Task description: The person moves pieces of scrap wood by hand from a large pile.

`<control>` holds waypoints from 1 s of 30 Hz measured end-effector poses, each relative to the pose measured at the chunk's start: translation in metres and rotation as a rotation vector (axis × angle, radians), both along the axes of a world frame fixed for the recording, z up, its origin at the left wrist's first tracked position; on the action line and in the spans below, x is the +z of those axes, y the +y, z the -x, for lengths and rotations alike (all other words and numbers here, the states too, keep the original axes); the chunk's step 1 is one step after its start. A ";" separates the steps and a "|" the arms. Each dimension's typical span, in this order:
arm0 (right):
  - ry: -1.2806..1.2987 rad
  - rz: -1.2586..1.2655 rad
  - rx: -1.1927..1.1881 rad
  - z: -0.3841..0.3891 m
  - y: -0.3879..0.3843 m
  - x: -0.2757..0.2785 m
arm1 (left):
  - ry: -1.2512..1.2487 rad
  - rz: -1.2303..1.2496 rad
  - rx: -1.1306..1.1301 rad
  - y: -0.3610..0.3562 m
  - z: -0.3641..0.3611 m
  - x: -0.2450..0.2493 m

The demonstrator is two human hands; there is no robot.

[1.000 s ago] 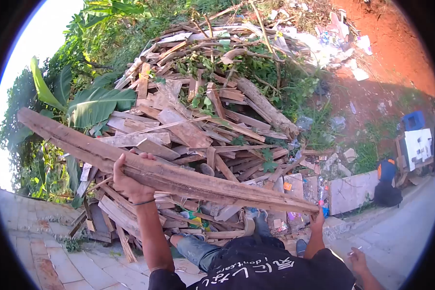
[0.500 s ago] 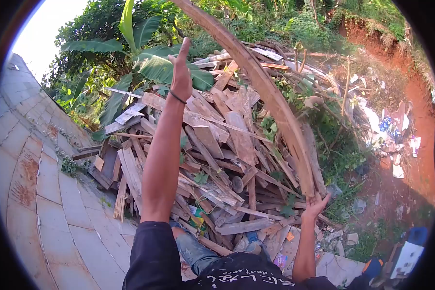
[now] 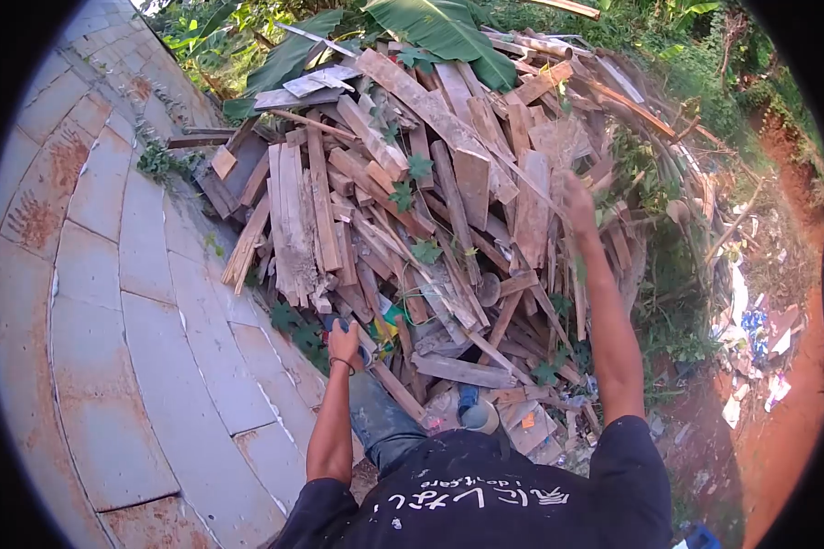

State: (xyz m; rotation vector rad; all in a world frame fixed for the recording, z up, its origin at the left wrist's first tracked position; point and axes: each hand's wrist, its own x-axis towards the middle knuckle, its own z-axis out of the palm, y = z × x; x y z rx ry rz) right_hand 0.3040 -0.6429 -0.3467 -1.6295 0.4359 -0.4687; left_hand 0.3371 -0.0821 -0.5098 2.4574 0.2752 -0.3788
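My left hand [image 3: 343, 344] is low, just over my bent left knee, with a dark band on the wrist. Its fingers are loosely apart and nothing shows in them. Stretched forward over the right part of the wood heap [image 3: 448, 192], my right hand [image 3: 576, 206] is smeared by motion. Its fingers point away from me, with no plank in the hand. A long piece of wood [image 3: 567, 7] shows at the top edge, beyond the heap. Near my feet, a short grey board [image 3: 464, 371] lies across other scraps.
A sloping surface of grey, rust-stained panels [image 3: 119, 366] runs along the left. Banana leaves [image 3: 439, 37] hang over the far side of the heap. To the right lie litter [image 3: 755, 325] and a red earth bank [image 3: 791, 403]. My shoe [image 3: 476, 412] stands among loose scraps.
The long plank has left my right hand, which has swung forward and up. My left hand has dropped from high up to beside my knee. The view has tilted down.
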 end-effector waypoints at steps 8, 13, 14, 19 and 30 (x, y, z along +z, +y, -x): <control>0.896 0.344 0.536 0.028 0.192 -0.287 | 0.177 -0.290 0.219 0.053 0.048 -0.041; 0.992 0.463 0.153 -0.029 0.169 -0.371 | 0.062 -0.552 0.145 0.061 0.041 -0.062; 0.970 0.484 0.078 -0.042 0.162 -0.384 | 0.079 -0.558 0.142 0.063 0.040 -0.063; 0.931 0.550 0.055 -0.103 0.143 -0.424 | 0.129 -0.614 0.110 0.076 0.037 -0.063; 0.444 0.267 0.113 -0.015 0.155 -0.307 | 0.134 -0.636 0.117 0.055 0.026 -0.061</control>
